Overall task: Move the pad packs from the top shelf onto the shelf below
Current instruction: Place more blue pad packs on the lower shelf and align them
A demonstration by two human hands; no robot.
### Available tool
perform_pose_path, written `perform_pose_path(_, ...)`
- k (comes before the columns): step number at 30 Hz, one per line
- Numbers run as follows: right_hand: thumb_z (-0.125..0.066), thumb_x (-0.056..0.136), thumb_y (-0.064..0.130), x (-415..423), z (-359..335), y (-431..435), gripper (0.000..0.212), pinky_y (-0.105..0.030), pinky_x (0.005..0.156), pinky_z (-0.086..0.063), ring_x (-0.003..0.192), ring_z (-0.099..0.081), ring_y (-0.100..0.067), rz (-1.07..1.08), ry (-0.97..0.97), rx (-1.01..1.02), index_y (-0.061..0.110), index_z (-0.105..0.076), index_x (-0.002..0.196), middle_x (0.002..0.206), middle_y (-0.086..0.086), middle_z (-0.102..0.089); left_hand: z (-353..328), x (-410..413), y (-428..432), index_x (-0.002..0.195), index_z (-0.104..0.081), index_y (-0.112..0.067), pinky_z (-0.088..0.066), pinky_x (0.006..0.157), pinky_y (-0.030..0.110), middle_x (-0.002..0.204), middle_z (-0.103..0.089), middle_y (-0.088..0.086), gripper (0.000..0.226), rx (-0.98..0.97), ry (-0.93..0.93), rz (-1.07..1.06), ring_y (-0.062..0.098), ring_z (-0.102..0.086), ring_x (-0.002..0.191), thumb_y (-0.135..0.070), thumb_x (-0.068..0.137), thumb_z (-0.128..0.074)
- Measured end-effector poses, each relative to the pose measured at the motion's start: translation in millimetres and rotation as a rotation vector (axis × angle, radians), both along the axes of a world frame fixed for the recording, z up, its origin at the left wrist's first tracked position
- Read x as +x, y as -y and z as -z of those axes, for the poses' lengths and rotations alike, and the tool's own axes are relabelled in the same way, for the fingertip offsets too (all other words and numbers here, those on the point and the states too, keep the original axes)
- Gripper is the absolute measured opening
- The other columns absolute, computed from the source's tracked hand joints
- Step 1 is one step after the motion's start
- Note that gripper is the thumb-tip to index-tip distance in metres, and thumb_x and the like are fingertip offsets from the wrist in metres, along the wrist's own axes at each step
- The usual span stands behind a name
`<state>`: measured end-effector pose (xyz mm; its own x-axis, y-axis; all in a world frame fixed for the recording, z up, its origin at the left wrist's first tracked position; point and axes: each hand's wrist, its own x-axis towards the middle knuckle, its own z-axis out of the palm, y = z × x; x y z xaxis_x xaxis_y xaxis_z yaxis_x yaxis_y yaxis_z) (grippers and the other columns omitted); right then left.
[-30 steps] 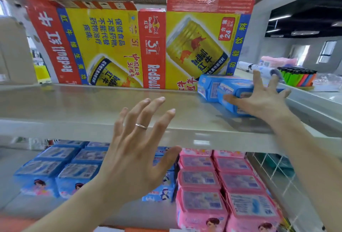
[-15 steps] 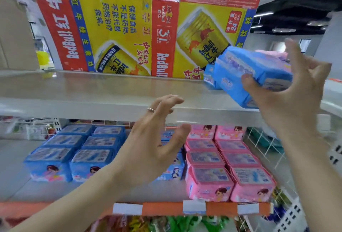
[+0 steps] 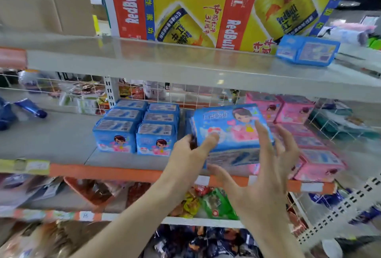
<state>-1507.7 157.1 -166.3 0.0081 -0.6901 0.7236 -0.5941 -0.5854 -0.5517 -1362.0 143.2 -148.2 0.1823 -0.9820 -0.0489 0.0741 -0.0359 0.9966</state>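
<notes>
Blue pad pack sits at the lower shelf front, left hand gripping its nine-o'clock edge, thumb on top, right hand spread open at five o'clock, while another blue pack lies on the top shelf.

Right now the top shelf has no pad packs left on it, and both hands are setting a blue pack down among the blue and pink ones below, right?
Not quite. The head view shows one blue pack left on the top shelf, at its right end. The rest holds.
</notes>
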Motion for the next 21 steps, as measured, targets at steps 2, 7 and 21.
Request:
perform_pose_path(2, -0.068, 0.080, 0.063, 11, 15, -8, 0.084, -0.028, 0.113, -0.034, 0.145, -0.018, 0.002, -0.026, 0.072, 0.093, 0.039, -0.030, 0.151, 0.154, 0.000, -0.023, 16, 22, -6, 0.098, -0.069, -0.023, -0.056, 0.090, 0.048, 0.084, -0.076, -0.010, 0.052, 0.067, -0.020, -0.043, 0.019, -0.071, 0.085, -0.060, 0.063, -0.074)
perform_pose_path(7, -0.060, 0.084, 0.071, 25, 29, -5, 0.062, -0.035, 0.109, -0.042, 0.133, -0.047, -0.003, -0.123, 0.343, 0.652, 0.045, -0.048, 0.139, 0.142, 0.030, -0.050, 34, 55, -27, 0.127, -0.058, -0.008, -0.049, 0.101, 0.056, 0.123, -0.068, 0.011, 0.083, 0.178, -0.040, -0.112, 0.033, -0.065, 0.111, -0.061, 0.065, -0.075)
perform_pose_path(21, -0.063, 0.096, 0.040, 33, 32, 10, 0.036, -0.039, 0.069, -0.035, 0.073, -0.051, -0.017, -0.237, 0.407, 0.761, 0.005, -0.068, 0.089, 0.075, -0.003, -0.058, 39, 69, -47, 0.128, -0.063, -0.022, -0.046, 0.108, 0.045, 0.126, -0.069, -0.009, 0.075, 0.041, 0.021, -0.170, 0.014, -0.063, 0.118, -0.064, 0.066, -0.070)
